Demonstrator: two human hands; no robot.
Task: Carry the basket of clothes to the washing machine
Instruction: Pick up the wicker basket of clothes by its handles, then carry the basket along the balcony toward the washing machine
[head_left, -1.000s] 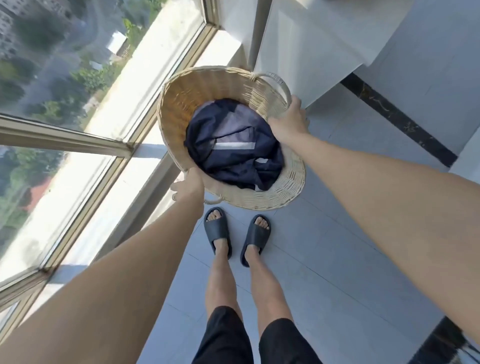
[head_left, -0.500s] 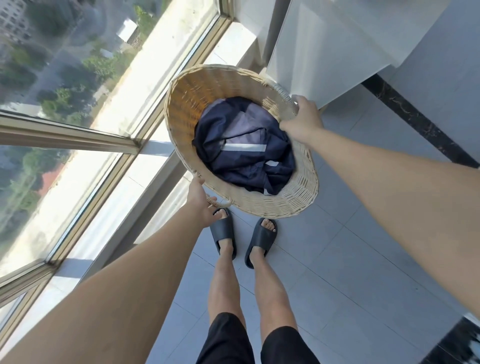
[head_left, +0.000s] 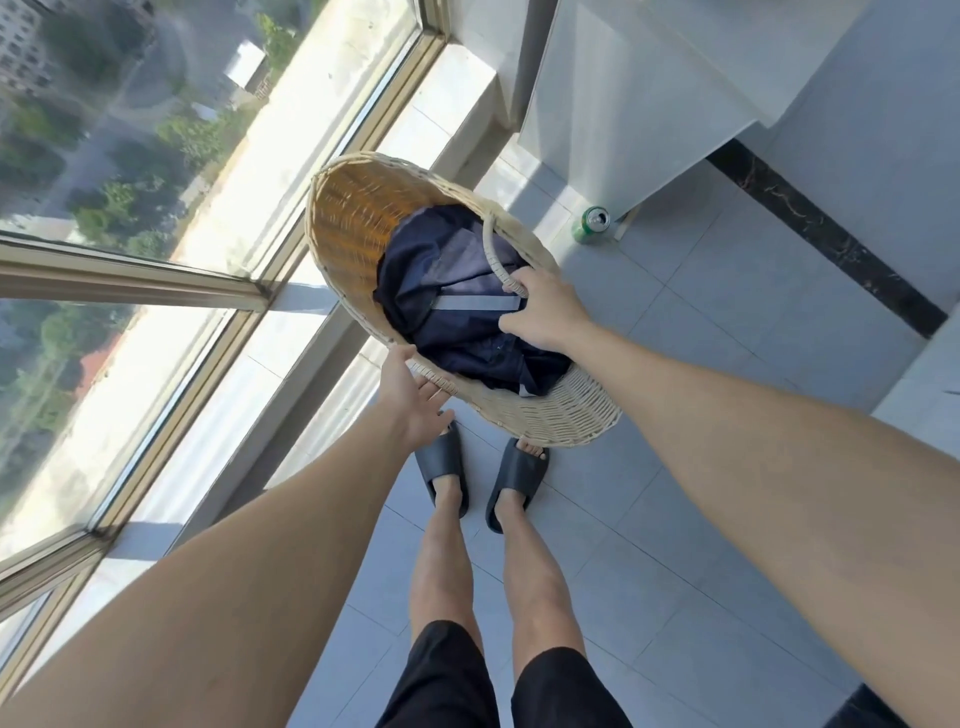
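Change: since the earlier frame the wicker basket (head_left: 540, 415) tips further toward the window, and a green can (head_left: 589, 223) comes into view on the floor.
Right hand (head_left: 545, 312): fingers closed around the basket's loop handle (head_left: 491, 244).
Left hand (head_left: 415, 400): fingers loosely spread, cupping the near rim from below.
Basket position: held above the floor, just ahead of the feet.
Axis: mouth faces up and leftward.
Count: one basket, one visible handle, one bundle of dark navy clothes (head_left: 447, 312), two hands.
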